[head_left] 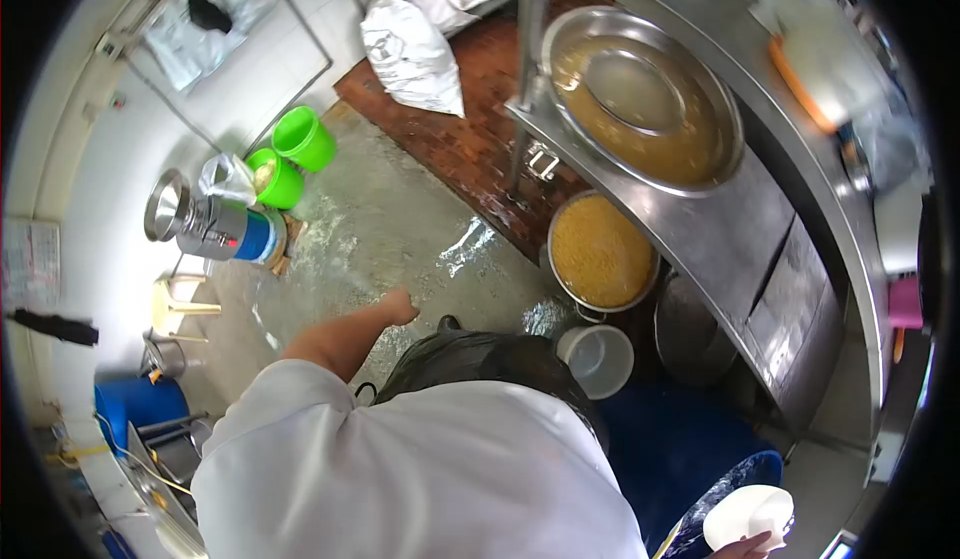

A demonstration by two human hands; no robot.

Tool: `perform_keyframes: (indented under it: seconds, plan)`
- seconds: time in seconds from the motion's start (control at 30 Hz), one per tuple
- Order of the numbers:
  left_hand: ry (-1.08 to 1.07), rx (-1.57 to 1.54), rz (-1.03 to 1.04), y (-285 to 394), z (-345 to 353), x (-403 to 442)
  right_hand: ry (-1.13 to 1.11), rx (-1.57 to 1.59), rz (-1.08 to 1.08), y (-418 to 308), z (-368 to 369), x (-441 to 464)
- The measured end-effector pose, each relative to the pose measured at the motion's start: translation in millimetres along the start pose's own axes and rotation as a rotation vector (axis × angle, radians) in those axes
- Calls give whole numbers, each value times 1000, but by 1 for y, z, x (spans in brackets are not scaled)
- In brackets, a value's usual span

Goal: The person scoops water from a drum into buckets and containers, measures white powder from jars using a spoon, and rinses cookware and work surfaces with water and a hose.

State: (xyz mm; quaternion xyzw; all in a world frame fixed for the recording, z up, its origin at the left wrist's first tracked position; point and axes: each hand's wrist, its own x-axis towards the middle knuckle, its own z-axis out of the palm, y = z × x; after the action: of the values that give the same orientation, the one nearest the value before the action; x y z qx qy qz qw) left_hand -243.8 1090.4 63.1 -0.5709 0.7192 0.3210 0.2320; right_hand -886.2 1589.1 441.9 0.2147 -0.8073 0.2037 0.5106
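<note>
Grip of the right hand (pixel 744 550) pinched the white bowl (pixel 747 515) at the mouth of the blue barrel (pixel 665 444), where slack fingers could have dropped it in, while the left hand (pixel 400 307) hung well left of the barrel, finger closure unclear.

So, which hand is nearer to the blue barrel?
Right. The right hand is beside the blue barrel, near its rim; the left hand is farther away, above the floor.

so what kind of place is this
Probably a commercial kitchen or food workshop: a large metal bowl of cloudy liquid sits on a steel counter, a pot of yellow, grainy food stands below, and a funnel-topped machine is by the wall.
</note>
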Motion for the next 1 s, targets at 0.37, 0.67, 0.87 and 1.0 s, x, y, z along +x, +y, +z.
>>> perform_keyframes:
  seconds: [0.37,0.67,0.87,1.0]
  plan:
    - [358,-639,13,-68,-61,-36,-1500,306,-817,-550,117,-42]
    - [575,-758,-11,-97,-65,-85,-1280,347,-1237,-782,89,-13]
    - [332,-795,-478,-141,52,-142,-1163,536,-940,-609,84,65]
    - [336,-756,-610,-147,123,-128,-962,193,-632,-349,158,94]
